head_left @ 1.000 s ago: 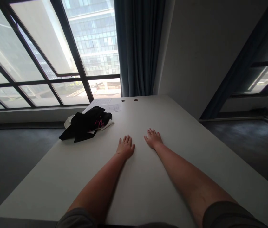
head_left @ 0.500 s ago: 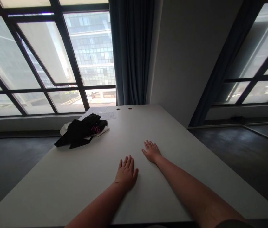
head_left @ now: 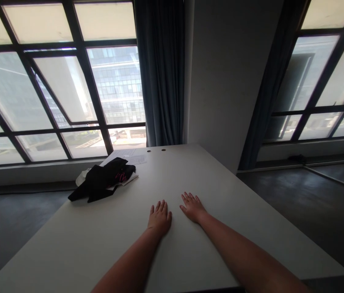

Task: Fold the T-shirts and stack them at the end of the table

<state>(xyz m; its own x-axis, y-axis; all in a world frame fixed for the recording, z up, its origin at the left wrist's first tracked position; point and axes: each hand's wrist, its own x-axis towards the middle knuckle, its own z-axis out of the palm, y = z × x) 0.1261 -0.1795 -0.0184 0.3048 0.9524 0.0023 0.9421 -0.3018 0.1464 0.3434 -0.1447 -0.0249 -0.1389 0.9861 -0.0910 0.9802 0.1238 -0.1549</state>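
Palm down, my left hand [head_left: 160,217] rests on the white table [head_left: 220,240], fingers pointing toward the far end and holding nothing. A short gap to its right, my right hand [head_left: 192,207] also lies flat on the tabletop, a little farther forward, with its fingers spread. On the table's left side, away from both hands, is a crumpled heap of black cloth [head_left: 103,179] with pink marks. Some white material [head_left: 82,177] pokes out from beneath it.
Sheets of paper [head_left: 136,159] lie behind the cloth. Two small dark round spots, one of them here [head_left: 163,150], sit near the table's far edge. Beyond stand a blue curtain [head_left: 162,81], a pillar [head_left: 220,81] and windows with one tilted pane [head_left: 66,89].
My view has tilted upward, so the table appears lower. My left hand has slid forward on the tabletop, more level with the right. The right hand keeps its place on the table.
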